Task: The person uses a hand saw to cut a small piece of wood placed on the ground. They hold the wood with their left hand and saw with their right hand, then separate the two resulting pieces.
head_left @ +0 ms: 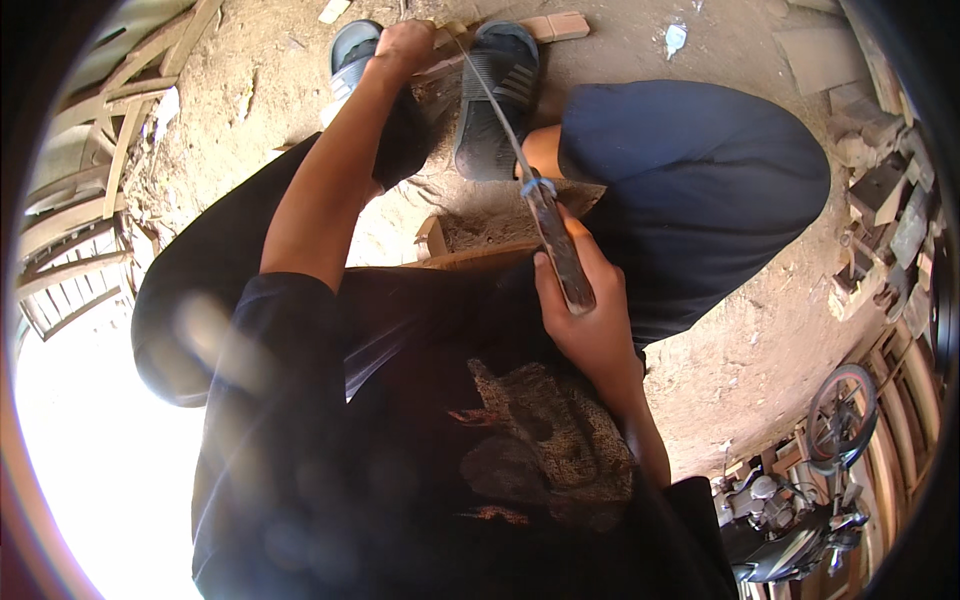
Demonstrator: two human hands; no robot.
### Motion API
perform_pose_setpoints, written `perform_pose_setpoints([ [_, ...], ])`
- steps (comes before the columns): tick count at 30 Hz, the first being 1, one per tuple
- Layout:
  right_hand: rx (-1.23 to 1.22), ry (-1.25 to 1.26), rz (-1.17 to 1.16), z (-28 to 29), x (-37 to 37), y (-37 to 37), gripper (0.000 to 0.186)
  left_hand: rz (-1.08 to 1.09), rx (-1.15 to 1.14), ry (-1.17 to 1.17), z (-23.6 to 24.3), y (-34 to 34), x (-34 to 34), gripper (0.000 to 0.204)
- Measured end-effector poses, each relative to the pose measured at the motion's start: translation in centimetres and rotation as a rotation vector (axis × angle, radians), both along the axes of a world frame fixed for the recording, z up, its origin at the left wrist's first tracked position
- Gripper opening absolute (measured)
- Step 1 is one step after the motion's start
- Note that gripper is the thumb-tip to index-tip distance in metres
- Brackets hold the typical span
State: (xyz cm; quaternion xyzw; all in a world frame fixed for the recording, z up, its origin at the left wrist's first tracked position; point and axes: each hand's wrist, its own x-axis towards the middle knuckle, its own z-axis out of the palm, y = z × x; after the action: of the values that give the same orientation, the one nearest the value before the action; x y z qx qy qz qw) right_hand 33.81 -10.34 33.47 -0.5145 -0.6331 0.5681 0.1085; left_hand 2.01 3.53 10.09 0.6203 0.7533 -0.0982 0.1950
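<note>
My right hand is wrapped around the dark brown handle of a long-bladed knife. A blue band circles the handle where the blade begins. The narrow blade slants up and to the left, between my feet. Beyond it, my left hand is closed at the far side, by my left slipper. A small tan piece of wood shows at that hand's right edge, and the blade's tip reaches it. My fingers hide the rest of the piece. A longer wooden strip lies on the ground behind my right slipper.
I sit low over a dirt floor, knees spread. A wooden block lies below me. Wood offcuts are heaped at the right. A motorbike stands lower right. Wooden slats line the left, and a pale scrap lies far off.
</note>
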Motion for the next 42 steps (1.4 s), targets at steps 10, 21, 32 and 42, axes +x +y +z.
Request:
perform_pose_setpoints([
  [10,-0.096,0.032,-0.022,1.0,0.7,0.0,0.055,-0.137,-0.018,0.052,-0.8,-0.1,-0.8,0.049],
  [21,-0.130,-0.028,-0.004,0.1,0.6,0.7,0.048,-0.119,-0.008,0.014,0.4,0.0,-0.1,0.049],
  [32,-0.115,0.034,-0.008,1.4,0.1,0.3,0.051,-0.118,-0.001,0.010,0.0,-0.3,0.2,0.045],
  [42,0.073,0.017,0.024,2.0,2.0,-1.5,0.051,-0.168,0.064,0.008,-0.8,-0.7,-0.7,0.044],
])
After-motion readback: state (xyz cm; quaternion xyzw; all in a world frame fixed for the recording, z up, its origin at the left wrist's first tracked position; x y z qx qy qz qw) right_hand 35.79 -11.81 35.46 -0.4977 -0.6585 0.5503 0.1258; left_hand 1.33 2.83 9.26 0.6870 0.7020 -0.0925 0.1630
